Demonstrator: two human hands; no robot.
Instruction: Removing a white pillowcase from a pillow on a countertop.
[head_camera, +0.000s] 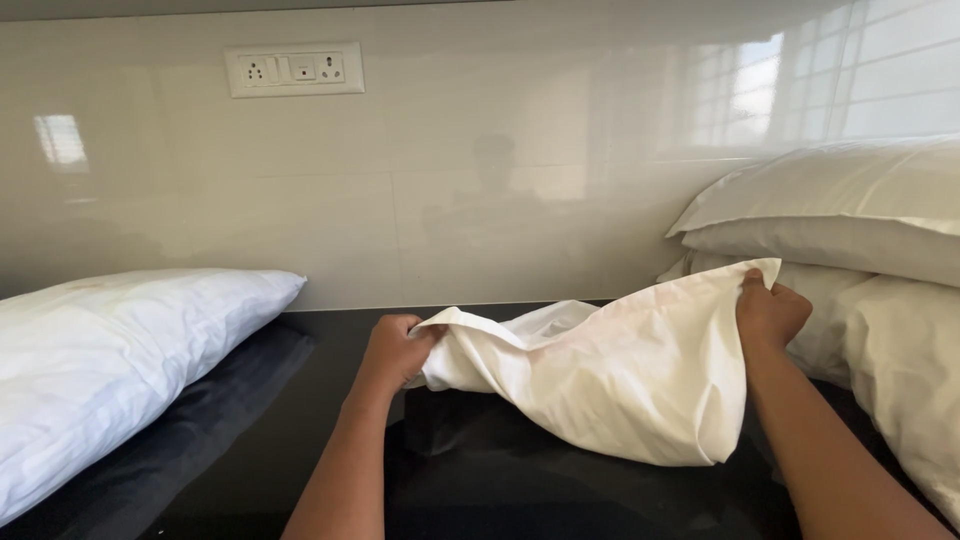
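Both hands stretch a white pillowcase (610, 375) above the black bench (500, 490).
Left hand (397, 350) fingers pinch one corner; right hand (768, 312) fingers clamp the other.

a pillowcase (610, 385) lies mid-bench (480, 490) between one pillow (110, 360) at left and stacked pillows (860, 220) at right; a wall socket (295, 69) sits behind.

You get soft daylight from the right: a window grid reflects as glare on the glossy wall (560, 190), top right, with a fainter patch at far left. The black counter (500, 490) goes dim and mirrors shapes. The pale pillowcase (610, 375) casts a soft shadow beneath. Focus is sharp; slight wide-angle bending at the edges.
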